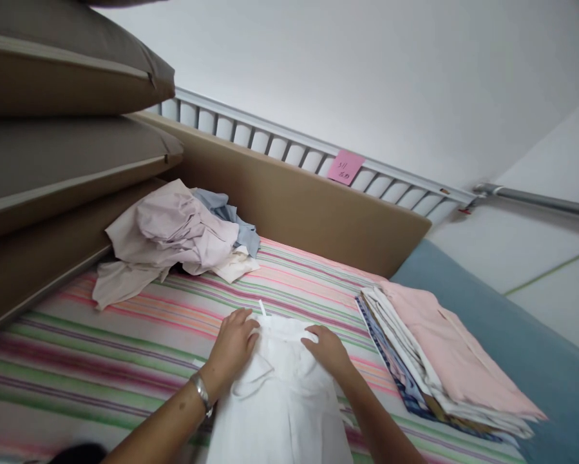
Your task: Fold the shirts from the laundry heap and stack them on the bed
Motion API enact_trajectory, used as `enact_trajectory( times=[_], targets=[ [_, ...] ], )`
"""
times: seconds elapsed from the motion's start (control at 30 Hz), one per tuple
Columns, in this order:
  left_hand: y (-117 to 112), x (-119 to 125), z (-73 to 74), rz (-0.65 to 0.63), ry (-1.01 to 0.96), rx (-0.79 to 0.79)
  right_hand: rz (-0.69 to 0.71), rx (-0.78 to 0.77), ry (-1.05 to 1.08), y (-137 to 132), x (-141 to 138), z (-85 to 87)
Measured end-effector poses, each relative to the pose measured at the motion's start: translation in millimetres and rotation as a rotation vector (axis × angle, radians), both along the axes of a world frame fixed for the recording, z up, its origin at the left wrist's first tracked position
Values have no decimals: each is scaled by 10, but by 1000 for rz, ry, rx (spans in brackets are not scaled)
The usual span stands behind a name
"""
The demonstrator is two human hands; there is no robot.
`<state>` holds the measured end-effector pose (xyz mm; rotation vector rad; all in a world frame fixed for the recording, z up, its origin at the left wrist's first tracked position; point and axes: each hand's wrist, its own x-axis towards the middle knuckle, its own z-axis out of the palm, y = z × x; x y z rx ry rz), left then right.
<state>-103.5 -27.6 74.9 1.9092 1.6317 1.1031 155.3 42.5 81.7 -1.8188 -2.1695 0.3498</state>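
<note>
White garment (pixel 289 406) between left hand (pixel 235 345) and right hand (pixel 328 351)

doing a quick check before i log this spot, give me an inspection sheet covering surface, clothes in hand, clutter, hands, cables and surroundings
Surface: striped sheet, coloured bands
Thing in hand: white garment, lying on the sheet, its near end cut off by the picture
Clutter: crumpled clothes at far left; folded clothes stacked at right, pink piece on top
Grips: left grip on the garment's far left corner, pinch unclear; right grip pinching its far right edge
Cables: nothing certain; thin green line on the right wall, cannot tell if a cord
Surroundings: cushions stacked at left; brown board; radiator behind it, with pink note
</note>
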Motion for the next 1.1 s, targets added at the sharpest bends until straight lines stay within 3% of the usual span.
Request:
enact_trajectory(
  times=[0.17,0.37,0.57,0.7,0.77,0.87,0.97,1.1],
  targets=[
    [115,53,-57,111,-100,-133,-31,68,9,-41,-104,23],
    [233,75,-172,210,-241,-45,-46,181,29,-9,-187,41],
    [329,65,-303,232,-82,-22,-25,224,-12,84,-301,-87],
    [282,91,-178,225,26,-35,-24,228,-17,72,-300,-180],
    [185,157,-54,178,41,9,-23,211,-12,62,-309,-222],
    [-26,328,60,-87,24,102,-11,155,24,64,-338,-230],
    [-208,493,-32,-275,65,42,-18,109,121,34,-287,-116],
    [-251,537,-243,-288,296,-76,-93,67,329,-322,111,121]
  ],
)
